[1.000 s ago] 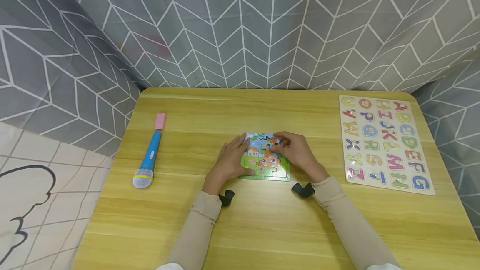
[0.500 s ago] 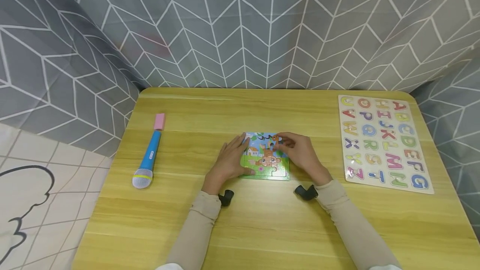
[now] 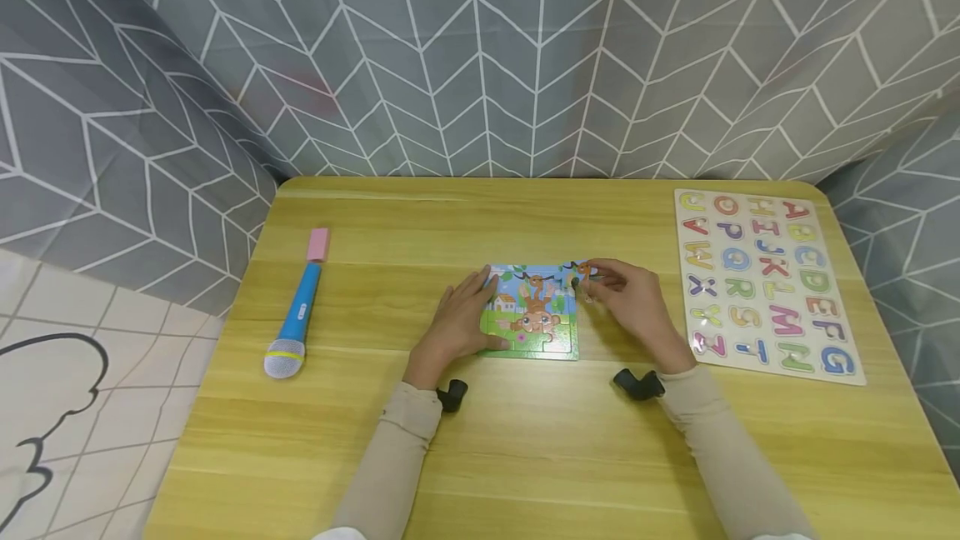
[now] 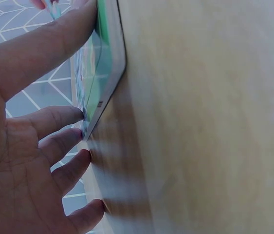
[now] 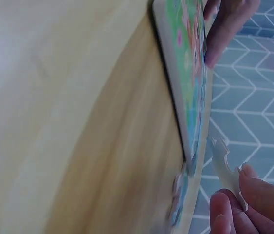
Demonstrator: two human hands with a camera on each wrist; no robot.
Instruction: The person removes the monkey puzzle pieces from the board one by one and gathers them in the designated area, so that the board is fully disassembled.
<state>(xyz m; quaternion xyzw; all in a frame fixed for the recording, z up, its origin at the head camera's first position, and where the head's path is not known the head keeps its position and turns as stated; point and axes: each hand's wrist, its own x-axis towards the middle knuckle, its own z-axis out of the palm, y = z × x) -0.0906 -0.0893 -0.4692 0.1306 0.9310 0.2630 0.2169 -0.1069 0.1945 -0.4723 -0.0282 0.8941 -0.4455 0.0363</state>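
Note:
A jigsaw puzzle board (image 3: pixel 528 348) with a cartoon animal and a house lies mid-table. My left hand (image 3: pixel 459 319) rests at its left side, fingers spread; the left wrist view shows the thumb (image 4: pixel 54 46) over the green border and fingertips along the edge. Just beyond the board's upper right corner, my right hand (image 3: pixel 633 298) pinches a puzzle piece (image 5: pixel 227 170) between thumb and fingers, its pale side facing the right wrist camera. Beneath it in that view, another piece (image 5: pixel 177 197) lies on the table beside the board's corner.
An alphabet peg board (image 3: pixel 776 290) lies on the right of the wooden table (image 3: pixel 525 457). To the left are a blue toy microphone (image 3: pixel 294 315) and a pink block (image 3: pixel 318 245). A grey patterned curtain (image 3: pixel 480 65) hangs behind the table's far edge.
My right hand has moved right with a puzzle piece, from over the board to past its upper right corner, uncovering more of the picture. The left hand has stayed in place.

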